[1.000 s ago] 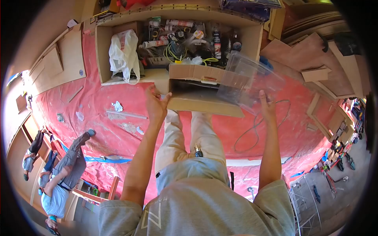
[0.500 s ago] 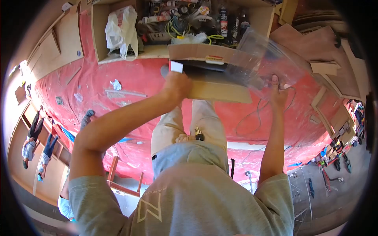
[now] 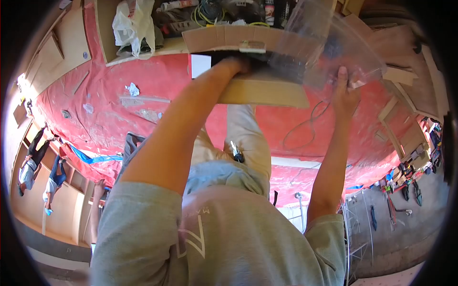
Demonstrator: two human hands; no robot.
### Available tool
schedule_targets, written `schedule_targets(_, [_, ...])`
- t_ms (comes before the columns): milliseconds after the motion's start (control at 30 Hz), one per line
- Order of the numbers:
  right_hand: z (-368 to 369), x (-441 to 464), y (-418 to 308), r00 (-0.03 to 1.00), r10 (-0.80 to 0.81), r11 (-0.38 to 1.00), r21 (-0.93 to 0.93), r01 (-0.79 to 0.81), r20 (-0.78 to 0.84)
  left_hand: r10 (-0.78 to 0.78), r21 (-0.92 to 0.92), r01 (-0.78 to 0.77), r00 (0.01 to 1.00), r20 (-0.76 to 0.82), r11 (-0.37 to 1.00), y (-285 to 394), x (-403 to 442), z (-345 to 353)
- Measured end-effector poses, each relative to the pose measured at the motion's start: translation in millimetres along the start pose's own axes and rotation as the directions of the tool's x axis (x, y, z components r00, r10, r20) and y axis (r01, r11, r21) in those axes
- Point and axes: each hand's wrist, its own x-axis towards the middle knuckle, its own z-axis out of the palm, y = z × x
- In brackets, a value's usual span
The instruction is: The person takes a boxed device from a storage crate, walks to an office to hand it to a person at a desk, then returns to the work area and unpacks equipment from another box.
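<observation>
An open cardboard box (image 3: 262, 92) lies above my legs, its flaps spread. My left hand (image 3: 235, 65) reaches into its dark opening; the fingers are hidden inside. A white flap or card (image 3: 201, 66) shows at the box's left end. My right hand (image 3: 345, 88) grips the lower edge of a clear plastic container (image 3: 305, 45), thumb on top. The container tilts over the right end of the box.
Beyond the box, a wooden bin (image 3: 172, 46) holds a white plastic bag (image 3: 135, 28), tubes and a yellow-green cable (image 3: 202, 20). Red sheeting (image 3: 157, 78) covers the surface. Wood panels (image 3: 64, 52) lie at left. Other people (image 3: 29, 169) are at the far left.
My left hand has moved from the box's left end into its opening. My right hand and the clear container have shifted up and right in view. The wooden bin now sits higher in view.
</observation>
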Motion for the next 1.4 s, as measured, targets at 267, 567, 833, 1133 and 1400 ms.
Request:
schedule_targets(267, [1.8, -4.2, 32.6, 1.000, 0.024, 0.979, 0.202, -0.027, 0.019, -0.050, 0.099, 0.055, 0.998, -0.046, 0.994, -1.1, -5.7, -2.3])
schedule_targets(567, [13.9, 3.2, 15.3, 0.997, 0.012, 0.982, 0.189, 0.002, -0.074, -0.057, 0.099, 0.051, 0.997, 0.059, 0.994, -5.5, 5.7, -10.4])
schedule_targets(833, [7.1, -2.8, 28.1, 0.994, 0.093, 0.989, 0.122, -0.086, -0.055, -0.192, 0.228, 0.104, 0.893, 0.407, 0.968, 96.4, -43.6, -60.8])
schedule_targets(1133, [15.6, -8.0, 6.0, 0.983, -0.167, 0.967, 0.179, 0.179, -0.081, -0.312, 0.494, 0.297, 0.949, -0.054, 0.818, 82.6, -102.1, -47.4])
schedule_targets(1400, [21.4, -2.1, -10.3, 0.974, -0.190, 0.968, 0.141, 0.207, -0.124, -0.244, 0.478, 0.320, 0.945, -0.216, 0.818, -26.6, -27.6, -5.4])
